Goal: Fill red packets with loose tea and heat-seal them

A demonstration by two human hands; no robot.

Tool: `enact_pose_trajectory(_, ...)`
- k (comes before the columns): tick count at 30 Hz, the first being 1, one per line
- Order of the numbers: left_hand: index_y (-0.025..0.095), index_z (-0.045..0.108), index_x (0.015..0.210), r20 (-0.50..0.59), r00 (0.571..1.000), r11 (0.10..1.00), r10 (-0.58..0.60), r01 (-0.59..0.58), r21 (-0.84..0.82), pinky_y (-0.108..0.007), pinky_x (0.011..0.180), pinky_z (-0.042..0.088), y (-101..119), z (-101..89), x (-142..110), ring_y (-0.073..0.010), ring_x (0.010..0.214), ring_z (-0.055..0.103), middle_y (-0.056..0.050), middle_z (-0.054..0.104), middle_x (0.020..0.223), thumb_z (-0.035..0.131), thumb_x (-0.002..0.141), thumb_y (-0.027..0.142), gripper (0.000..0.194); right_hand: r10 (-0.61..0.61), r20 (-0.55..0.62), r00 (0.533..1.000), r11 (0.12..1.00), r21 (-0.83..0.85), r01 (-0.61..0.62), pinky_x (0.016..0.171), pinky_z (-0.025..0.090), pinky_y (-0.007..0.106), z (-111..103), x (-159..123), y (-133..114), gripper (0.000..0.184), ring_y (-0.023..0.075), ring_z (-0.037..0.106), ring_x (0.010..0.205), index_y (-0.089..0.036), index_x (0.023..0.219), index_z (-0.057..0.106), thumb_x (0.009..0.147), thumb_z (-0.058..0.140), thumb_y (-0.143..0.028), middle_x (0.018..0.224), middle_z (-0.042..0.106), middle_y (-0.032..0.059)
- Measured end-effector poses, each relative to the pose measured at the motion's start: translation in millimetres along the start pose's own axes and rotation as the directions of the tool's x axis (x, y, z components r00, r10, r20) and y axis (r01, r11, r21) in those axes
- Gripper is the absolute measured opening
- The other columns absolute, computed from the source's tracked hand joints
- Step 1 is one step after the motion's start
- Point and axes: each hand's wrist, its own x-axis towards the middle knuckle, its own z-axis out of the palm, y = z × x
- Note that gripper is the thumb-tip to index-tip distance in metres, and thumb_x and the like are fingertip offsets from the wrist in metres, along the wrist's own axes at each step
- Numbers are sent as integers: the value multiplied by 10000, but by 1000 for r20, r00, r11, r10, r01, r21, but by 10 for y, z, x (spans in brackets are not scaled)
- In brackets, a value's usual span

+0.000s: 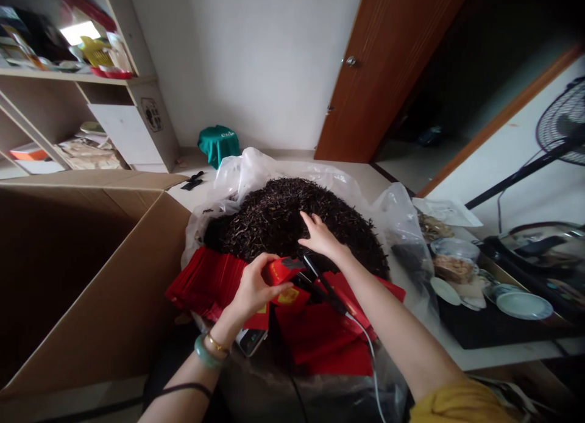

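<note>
Head view: left hand (256, 289) pinches a red packet (278, 273) at the near edge of the dark leaf pile (278, 213), probably for easy reach. Right hand (320, 235)'s over the leaves, fingers apart, seemingly empty. Clear plastic (249, 170) around the heap likely catches strays.

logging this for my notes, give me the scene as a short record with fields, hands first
left hand: holding a small red packet
right hand: fingers spread at the heap of dark dried leaves; contact unclear
heap: lies in clear plastic sheeting
near side: a red stack to the left, flat red pieces to the right
cable: white cable passing under the right forearm
left side: open cardboard box
background: brown door, green cloth
right edge: black fan
</note>
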Motion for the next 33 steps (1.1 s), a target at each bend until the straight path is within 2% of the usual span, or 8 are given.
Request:
enact_pose_trajectory(4,174,621,916,-13,1000,1000,7,-6,5,-306,762,518,-30,-7,7,-190,796,644,-22,690,877,821,585,319,413,-21,134,991,1000,12,20,1007,400,403,89,129,-54,847,312,528,1212,-194,1457,318,732,746,-286,1348,458,203)
enact_pose_trajectory(9,174,622,927,-25,999,1000,26,-26,2,-303,752,517,-36,-25,12,-183,786,639,-18,685,874,815,591,315,412,-57,233,971,998,14,55,993,405,395,162,245,-203,935,313,467,1267,-225,1471,278,695,770,-398,1399,403,191)
enact_pose_trajectory(14,173,619,928,-24,999,999,35,-35,5,-295,745,505,-27,-46,14,-178,780,628,-13,677,865,805,608,315,396,-51,336,941,997,-30,65,949,428,444,217,246,-447,956,364,458,1251,-279,1395,393,560,835,-424,1357,428,149)
enact_pose_trajectory(20,172,611,916,-44,999,1000,30,-30,-1,-276,704,493,-2,-53,10,-168,741,616,-5,666,832,810,601,324,402,-38,333,942,997,-49,57,939,419,474,318,180,-538,961,384,403,1292,-311,1438,298,619,770,-482,1404,350,162)
enact_pose_trajectory(24,177,610,909,-45,999,1000,24,-24,6,-277,709,494,14,-53,7,-170,747,618,-4,670,837,811,595,321,400,-41,326,944,997,-51,61,916,436,453,335,151,-538,879,373,446,1260,-308,1407,354,640,753,-471,1382,376,156)
enact_pose_trajectory(28,174,607,924,-50,999,1000,14,-14,10,-280,706,495,15,-54,10,-173,751,618,-8,668,841,809,596,321,413,-47,336,941,996,-50,68,898,451,430,314,139,-575,887,369,482,1233,-292,1418,358,639,761,-428,1390,384,167)
enact_pose_trajectory(33,182,596,974,-54,998,1000,24,-24,8,-309,756,500,20,-49,16,-194,811,626,-25,677,909,809,584,319,464,-84,321,944,995,-32,99,852,476,381,312,143,-601,813,331,575,1124,-265,1378,436,647,768,-392,1324,473,163)
